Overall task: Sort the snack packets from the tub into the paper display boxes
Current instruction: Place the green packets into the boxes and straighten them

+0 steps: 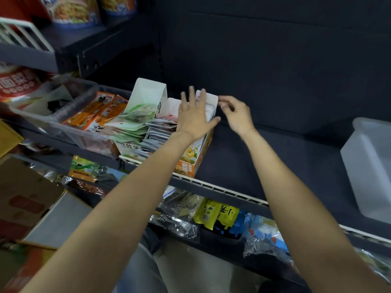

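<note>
Dark shelf: both hands open, left hand flat on orange box, right hand empty.

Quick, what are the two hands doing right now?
Left hand: open, fingers straight, resting on the orange display box.
Right hand: fingers loosely curled, holding nothing visible.

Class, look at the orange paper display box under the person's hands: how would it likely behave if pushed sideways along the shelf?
The orange paper display box would probably slide easily, since the shelf looks smooth. Its thin paper walls may flex or crease under the left hand. Its tall back flap might bend where the right hand touches.
</note>
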The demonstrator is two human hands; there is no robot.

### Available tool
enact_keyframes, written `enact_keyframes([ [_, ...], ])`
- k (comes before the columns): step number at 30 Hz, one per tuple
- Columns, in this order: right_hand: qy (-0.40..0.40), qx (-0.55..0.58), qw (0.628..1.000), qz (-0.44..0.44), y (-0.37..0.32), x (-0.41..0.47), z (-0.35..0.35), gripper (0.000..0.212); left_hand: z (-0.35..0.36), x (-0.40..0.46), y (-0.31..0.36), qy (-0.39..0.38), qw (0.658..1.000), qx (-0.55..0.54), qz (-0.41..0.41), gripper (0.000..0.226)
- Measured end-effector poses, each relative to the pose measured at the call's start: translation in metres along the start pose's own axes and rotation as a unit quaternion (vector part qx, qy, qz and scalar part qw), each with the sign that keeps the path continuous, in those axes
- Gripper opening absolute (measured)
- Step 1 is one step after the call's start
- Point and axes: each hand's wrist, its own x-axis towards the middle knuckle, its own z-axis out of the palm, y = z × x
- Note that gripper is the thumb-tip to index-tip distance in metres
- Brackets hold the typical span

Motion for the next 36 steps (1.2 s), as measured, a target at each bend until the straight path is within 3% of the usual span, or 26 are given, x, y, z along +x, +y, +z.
enact_keyframes([
  [2,0.006,-0.014,1.0,-0.021,0.002,-0.004,0.003,0.02,0.001,0.007,0.003,0.021,0.995,-0.085,-0.052,0.09],
  [6,0.022,-0.123,0.988,-0.095,0.0,-0.004,0.008,0.017,0.005,0.004,0.0,0.097,0.989,-0.113,-0.024,0.078],
  [8,-0.001,-0.158,0.984,-0.084,-0.006,0.0,0.011,0.018,0.008,0.0,-0.002,0.139,0.983,-0.117,-0.018,0.074],
  [13,0.007,-0.001,0.999,0.039,-0.01,0.005,0.014,0.015,0.015,-0.007,-0.005,0.244,0.96,-0.131,0.033,0.068],
  [17,-0.051,-0.069,0.996,0.016,-0.011,0.007,0.007,0.021,0.019,-0.004,-0.006,0.184,0.98,-0.065,0.047,0.057],
  [20,-0.011,-0.037,0.999,-0.012,-0.013,0.01,0.003,0.023,0.013,0.0,-0.006,0.13,0.99,-0.023,0.046,0.058],
  [25,-0.004,-0.071,0.996,-0.053,-0.008,0.007,0.006,0.011,0.01,-0.006,-0.005,0.13,0.99,-0.041,0.045,0.052],
  [29,0.007,0.006,1.0,-0.02,-0.019,0.006,0.001,0.028,0.002,-0.007,-0.006,0.136,0.984,-0.094,0.064,0.061],
  [33,-0.037,-0.097,0.993,-0.052,-0.028,0.013,-0.002,0.015,-0.007,-0.019,-0.008,0.151,0.979,-0.091,0.098,0.051],
  [36,-0.064,-0.109,0.991,-0.051,-0.033,0.018,-0.006,0.009,-0.021,-0.025,-0.011,0.17,0.975,-0.087,0.11,0.036],
])
